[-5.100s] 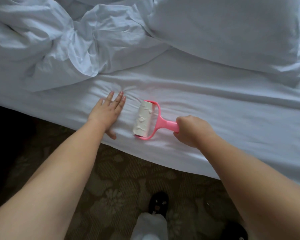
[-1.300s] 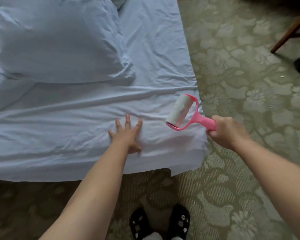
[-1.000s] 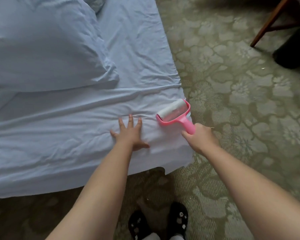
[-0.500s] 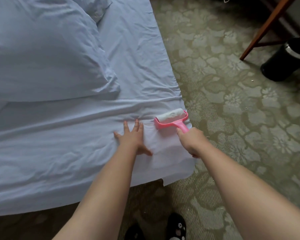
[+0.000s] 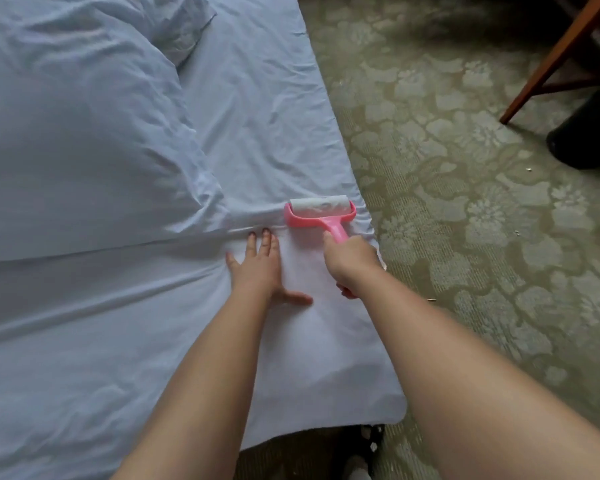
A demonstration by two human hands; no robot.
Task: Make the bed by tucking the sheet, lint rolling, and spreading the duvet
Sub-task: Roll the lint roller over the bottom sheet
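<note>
The left hand (image 5: 257,268) lies flat on the pale blue fitted bed sheet (image 5: 264,109), fingers straight and close together, thumb spread out to the side, palm pressing the fabric near the corner of the mattress. The right hand (image 5: 352,261) is closed around the handle of the pink plastic lint roller (image 5: 321,213), fingers curled tight on the grip. The roller's white adhesive drum rests on the sheet just beyond the left fingertips, close to the mattress edge, with its axis lying across the line of the forearm. A large pale blue pillow (image 5: 77,133) lies on the sheet to the left of both hands. Green floral-patterned carpet (image 5: 465,202) covers the floor beside the bed; a brown wooden furniture leg (image 5: 555,60) and a black cylindrical bin (image 5: 586,136) stand at upper right
</note>
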